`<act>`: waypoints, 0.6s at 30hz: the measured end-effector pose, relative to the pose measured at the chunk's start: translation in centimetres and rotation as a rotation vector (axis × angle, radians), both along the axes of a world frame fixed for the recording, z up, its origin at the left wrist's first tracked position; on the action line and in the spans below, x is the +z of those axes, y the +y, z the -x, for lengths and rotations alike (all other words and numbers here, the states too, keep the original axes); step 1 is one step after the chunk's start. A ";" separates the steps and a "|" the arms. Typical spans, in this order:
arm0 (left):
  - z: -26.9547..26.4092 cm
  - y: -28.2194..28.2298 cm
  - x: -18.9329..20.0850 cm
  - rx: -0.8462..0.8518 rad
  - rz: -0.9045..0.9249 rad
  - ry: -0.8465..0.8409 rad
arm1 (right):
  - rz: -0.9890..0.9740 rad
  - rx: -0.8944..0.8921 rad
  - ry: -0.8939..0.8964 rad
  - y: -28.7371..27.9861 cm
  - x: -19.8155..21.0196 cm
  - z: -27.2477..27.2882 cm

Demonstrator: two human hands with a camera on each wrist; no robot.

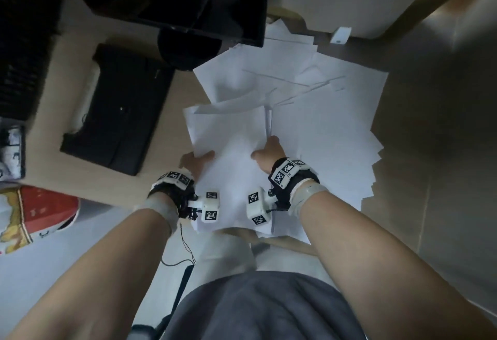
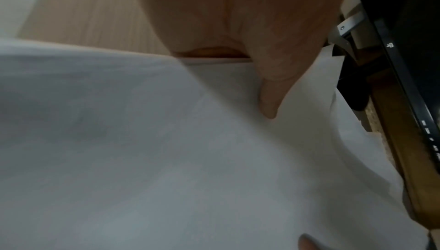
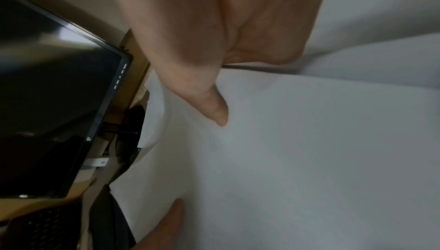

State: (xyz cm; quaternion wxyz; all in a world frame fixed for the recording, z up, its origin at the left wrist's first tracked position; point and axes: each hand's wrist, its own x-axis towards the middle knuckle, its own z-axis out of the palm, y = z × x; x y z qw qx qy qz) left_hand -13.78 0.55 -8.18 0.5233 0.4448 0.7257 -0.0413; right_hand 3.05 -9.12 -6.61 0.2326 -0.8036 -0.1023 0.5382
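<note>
A white sheet (image 1: 231,148) is gripped at both sides. The left hand (image 1: 197,164) and the right hand (image 1: 269,154) are each clamped on an edge, with the thumb pressed on top and the fingers hidden underneath. The sheet is held over the loose papers (image 1: 328,113) spread across the desk (image 1: 177,97), near its front edge.

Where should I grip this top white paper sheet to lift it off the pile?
At its left and right edges, from both sides, thumbs on top, as the left hand and right hand do. The white paper sheet is limp and bows upward, so a one-sided grip would likely droop.
</note>
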 end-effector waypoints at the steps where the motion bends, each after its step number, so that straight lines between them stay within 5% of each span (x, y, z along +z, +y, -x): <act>1: 0.1 -0.7 0.1 -0.020 0.002 -0.036 | 0.006 0.025 -0.036 -0.6 -0.2 -0.1; 6: -1.9 -3.0 0.3 -0.018 -0.053 -0.069 | 0.006 -0.122 -0.214 -2.9 -0.1 -2.6; 10: -3.1 -4.2 -1.0 -0.143 -0.002 -0.002 | 0.251 -0.063 -0.172 -4.1 0.3 -4.2; 13: -2.2 -4.6 -4.2 -0.176 -0.028 0.095 | 0.245 -0.149 -0.020 -5.2 0.0 -4.3; 18: -3.9 -6.4 -0.2 -0.101 0.013 0.038 | 0.121 -0.043 -0.008 -7.6 -0.3 -4.0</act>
